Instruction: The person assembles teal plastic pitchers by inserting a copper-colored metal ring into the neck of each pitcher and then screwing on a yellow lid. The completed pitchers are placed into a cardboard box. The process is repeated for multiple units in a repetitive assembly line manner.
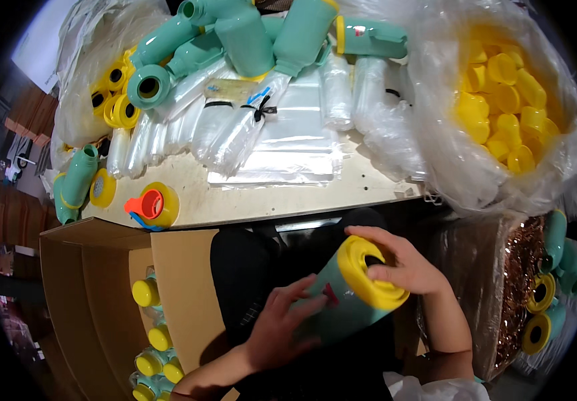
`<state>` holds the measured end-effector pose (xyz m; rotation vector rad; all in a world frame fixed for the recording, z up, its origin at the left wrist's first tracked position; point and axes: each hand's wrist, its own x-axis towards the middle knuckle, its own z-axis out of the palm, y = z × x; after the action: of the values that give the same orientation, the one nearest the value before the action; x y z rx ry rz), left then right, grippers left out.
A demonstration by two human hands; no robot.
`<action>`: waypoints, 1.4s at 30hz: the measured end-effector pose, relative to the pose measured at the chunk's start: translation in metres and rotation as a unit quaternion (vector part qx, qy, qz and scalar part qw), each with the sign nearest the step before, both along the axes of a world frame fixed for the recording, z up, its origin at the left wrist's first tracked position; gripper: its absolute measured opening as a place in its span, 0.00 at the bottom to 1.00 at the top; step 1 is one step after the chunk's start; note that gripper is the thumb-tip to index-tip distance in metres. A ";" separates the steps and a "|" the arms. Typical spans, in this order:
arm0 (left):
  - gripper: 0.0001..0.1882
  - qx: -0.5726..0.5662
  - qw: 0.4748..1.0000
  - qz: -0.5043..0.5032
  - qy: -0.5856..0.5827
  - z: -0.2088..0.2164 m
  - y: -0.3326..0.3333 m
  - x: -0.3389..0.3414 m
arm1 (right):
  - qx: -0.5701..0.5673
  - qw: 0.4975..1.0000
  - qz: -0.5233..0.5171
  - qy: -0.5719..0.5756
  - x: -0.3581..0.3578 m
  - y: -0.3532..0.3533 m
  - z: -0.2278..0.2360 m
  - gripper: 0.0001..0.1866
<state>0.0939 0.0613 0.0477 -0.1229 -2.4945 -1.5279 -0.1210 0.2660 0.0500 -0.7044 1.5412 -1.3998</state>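
A large teal plastic bottle [335, 304] with a yellow ring-shaped end is tilted over my lap, the yellow end up and to the right. My right hand [405, 264] grips that yellow end, thumb beside its dark round centre. On the bottle's left side, my left hand [285, 321] holds the teal body with its fingers spread along it; they are slightly blurred. A small red mark shows on the body near my left fingertips. The bottle's lower end is hidden by my left hand and the dark background.
An open cardboard box [185, 287] at left holds several yellow-capped bottles. Clear plastic sleeves [288, 134] and teal bottles [241, 40] cover the table's back. A bag of yellow caps [512, 100] stands right, a red ring-shaped part [148, 204] lies left, and a wrapped brown bundle [519, 287] sits lower right.
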 end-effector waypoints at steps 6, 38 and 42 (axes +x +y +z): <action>0.12 -0.149 0.950 0.140 -0.236 0.068 -0.024 -0.146 | -0.047 0.996 -0.002 0.070 -0.006 0.007 -0.018 0.40; 0.06 0.255 0.959 -0.031 -0.118 -0.040 -0.045 -0.125 | -0.224 0.701 -0.611 -0.292 -0.052 -0.003 -0.114 0.02; 0.13 0.207 0.961 0.180 -0.020 -0.023 -0.028 -0.097 | -0.264 0.706 -0.650 0.098 0.039 -0.007 -0.101 0.07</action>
<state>-0.0032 0.0333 0.0244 0.4074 -2.0162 -1.8462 -0.0824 0.2587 -0.0509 0.1016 1.8635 -2.9752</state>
